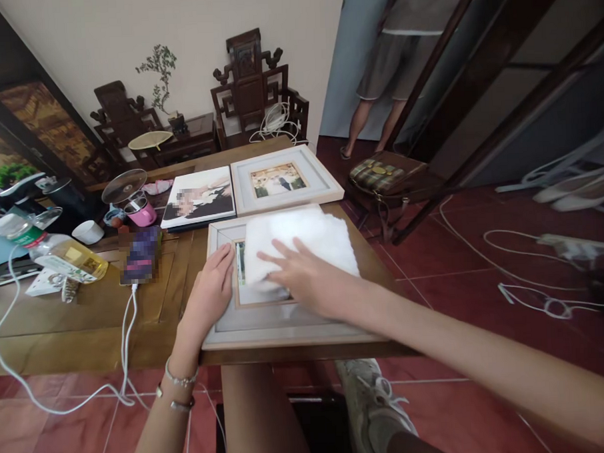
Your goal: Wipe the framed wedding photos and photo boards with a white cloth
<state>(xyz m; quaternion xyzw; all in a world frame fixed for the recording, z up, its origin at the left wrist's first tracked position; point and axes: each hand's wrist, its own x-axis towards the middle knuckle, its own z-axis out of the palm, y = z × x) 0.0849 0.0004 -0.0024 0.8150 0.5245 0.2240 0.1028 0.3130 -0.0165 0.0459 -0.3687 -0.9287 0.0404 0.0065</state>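
Note:
A white-framed picture [266, 325] lies flat at the near edge of the wooden table [86, 316]. A folded white cloth [312, 236] covers most of its glass. My right hand [304, 276] lies flat on the cloth's near edge, fingers stretched out and pressing it against the glass. My left hand [210, 289] rests on the frame's left side, fingers together and flat, holding nothing.
Behind lie a second white-framed photo [284, 179] and an unframed print [199, 197]. To the left are a phone [140, 255] on a white cable, an oil bottle [63, 250], a pink cup [141, 212]. A person's legs [372, 126] stand at the doorway; cables cross the red floor.

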